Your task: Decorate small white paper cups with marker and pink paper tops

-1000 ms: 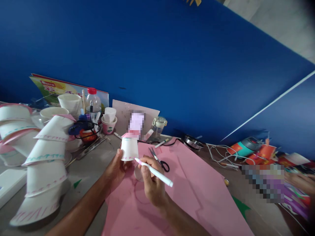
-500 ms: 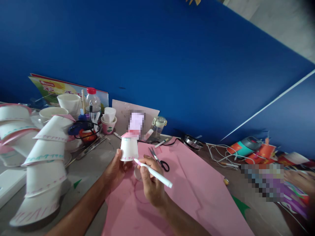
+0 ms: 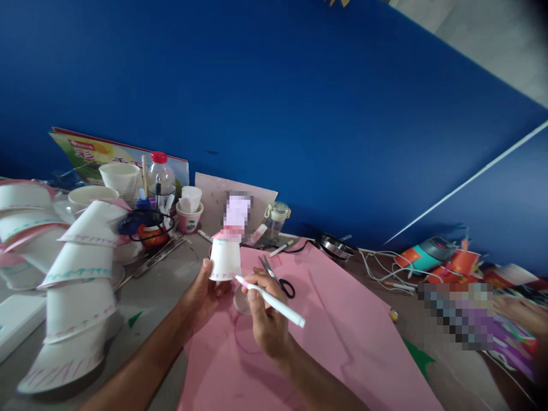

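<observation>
Upside down in my left hand [image 3: 204, 294] is a white paper cup [image 3: 225, 260], gripped near its rim, with pink strokes along the lower edge. My right hand [image 3: 269, 317] pinches a white marker [image 3: 278, 305] with a pink tip, which points at the cup's rim at its right side; whether it touches I cannot tell. Beneath both hands lies a large sheet of pink paper [image 3: 342, 319]. Black-handled scissors [image 3: 278, 278] rest on it just beyond my right hand. To the left, a chain of decorated paper cups [image 3: 79, 308] stretches over the grey table.
A stack of white cups [image 3: 120, 180], a red-capped bottle [image 3: 159, 174] and a pink cup [image 3: 189, 220] stand at the back left. A lidded jar [image 3: 276, 221] and a tape roll [image 3: 334, 248] sit along the blue wall. White cables [image 3: 377, 271] and a teal-and-orange object [image 3: 423, 257] lie right.
The marker and my right hand have shifted slightly right along the cup's rim. My left hand still holds the cup in nearly the same place.
</observation>
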A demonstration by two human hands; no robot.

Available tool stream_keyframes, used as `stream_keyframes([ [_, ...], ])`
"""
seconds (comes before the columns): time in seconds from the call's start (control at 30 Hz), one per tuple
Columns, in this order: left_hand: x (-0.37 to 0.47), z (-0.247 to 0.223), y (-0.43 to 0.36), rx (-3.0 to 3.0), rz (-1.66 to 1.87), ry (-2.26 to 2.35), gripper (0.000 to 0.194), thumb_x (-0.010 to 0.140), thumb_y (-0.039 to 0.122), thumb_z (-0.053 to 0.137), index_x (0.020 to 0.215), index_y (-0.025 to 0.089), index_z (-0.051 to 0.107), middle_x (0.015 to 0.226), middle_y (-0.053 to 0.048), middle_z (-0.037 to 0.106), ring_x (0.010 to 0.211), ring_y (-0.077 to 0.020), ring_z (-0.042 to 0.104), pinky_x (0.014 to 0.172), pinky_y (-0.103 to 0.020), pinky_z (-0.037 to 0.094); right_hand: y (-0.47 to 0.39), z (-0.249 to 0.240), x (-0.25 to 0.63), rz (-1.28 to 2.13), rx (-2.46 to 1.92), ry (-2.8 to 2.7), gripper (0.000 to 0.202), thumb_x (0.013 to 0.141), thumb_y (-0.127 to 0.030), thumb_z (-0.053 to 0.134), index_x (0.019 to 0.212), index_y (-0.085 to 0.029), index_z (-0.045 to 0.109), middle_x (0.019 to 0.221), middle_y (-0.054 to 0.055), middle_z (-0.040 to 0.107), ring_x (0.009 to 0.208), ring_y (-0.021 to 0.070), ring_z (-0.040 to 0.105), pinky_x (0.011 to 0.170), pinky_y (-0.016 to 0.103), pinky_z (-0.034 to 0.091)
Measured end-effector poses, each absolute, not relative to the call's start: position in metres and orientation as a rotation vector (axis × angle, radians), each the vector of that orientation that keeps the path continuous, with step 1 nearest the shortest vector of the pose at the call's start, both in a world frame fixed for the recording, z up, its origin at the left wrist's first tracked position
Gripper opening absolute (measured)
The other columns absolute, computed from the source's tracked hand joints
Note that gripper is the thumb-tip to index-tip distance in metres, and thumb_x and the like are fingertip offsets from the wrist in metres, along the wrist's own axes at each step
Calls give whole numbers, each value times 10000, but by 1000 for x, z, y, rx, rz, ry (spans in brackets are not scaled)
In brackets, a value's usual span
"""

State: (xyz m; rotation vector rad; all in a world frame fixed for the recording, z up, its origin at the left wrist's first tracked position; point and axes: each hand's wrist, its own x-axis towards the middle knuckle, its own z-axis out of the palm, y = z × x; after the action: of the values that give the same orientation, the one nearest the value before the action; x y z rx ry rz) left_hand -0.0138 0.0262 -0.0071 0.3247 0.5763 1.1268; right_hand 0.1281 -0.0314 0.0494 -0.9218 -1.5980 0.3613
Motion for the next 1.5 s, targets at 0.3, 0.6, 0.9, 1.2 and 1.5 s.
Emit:
stream_keyframes([
  [0.3, -10, -2, 24, 333, 1175, 639, 511, 657, 623, 765, 832, 152, 674, 647, -12, 656, 600, -164, 621, 573, -267, 502, -31, 51, 126, 389, -930, -1600, 166, 949, -265, 460, 895, -219, 611, 775, 31, 643, 790, 201, 620, 834, 393, 501],
  [0.6, -13, 0, 24, 279, 1138, 656, 488, 753, 594, 701, 972, 158, 702, 809, -66, 736, 688, -193, 680, 665, -300, 553, -28, 39, 128, 505, -999, -1372, 346, 1015, -404, 397, 1264, -214, 541, 952, 66, 698, 885, 202, 673, 801, 375, 550],
  [0.9, -11, 3, 27, 326, 1165, 546, 308, 867, 354, 663, 1103, 157, 678, 962, -76, 743, 765, -181, 686, 694, -281, 548, -31, 45, 124, 534, -1022, -1476, 313, 1013, -417, 398, 1176, -235, 594, 1084, 83, 696, 1012, 230, 656, 825, 370, 549],
  [1.2, -11, 11, 21, 433, 1187, 478, 468, 786, 564, 686, 1014, 156, 708, 737, -26, 685, 575, -135, 557, 585, -259, 512, -31, 38, 125, 484, -990, -1612, 323, 1010, -338, 395, 1267, -220, 552, 1173, 100, 664, 1103, 232, 621, 971, 403, 492],
  [1.5, -13, -4, 26, 386, 1212, 535, 259, 759, 338, 775, 921, 160, 680, 787, -40, 691, 688, -166, 642, 671, -280, 531, -32, 44, 126, 389, -942, -1576, 320, 1007, -410, 402, 1200, -244, 595, 1013, 71, 686, 925, 222, 652, 807, 376, 542],
])
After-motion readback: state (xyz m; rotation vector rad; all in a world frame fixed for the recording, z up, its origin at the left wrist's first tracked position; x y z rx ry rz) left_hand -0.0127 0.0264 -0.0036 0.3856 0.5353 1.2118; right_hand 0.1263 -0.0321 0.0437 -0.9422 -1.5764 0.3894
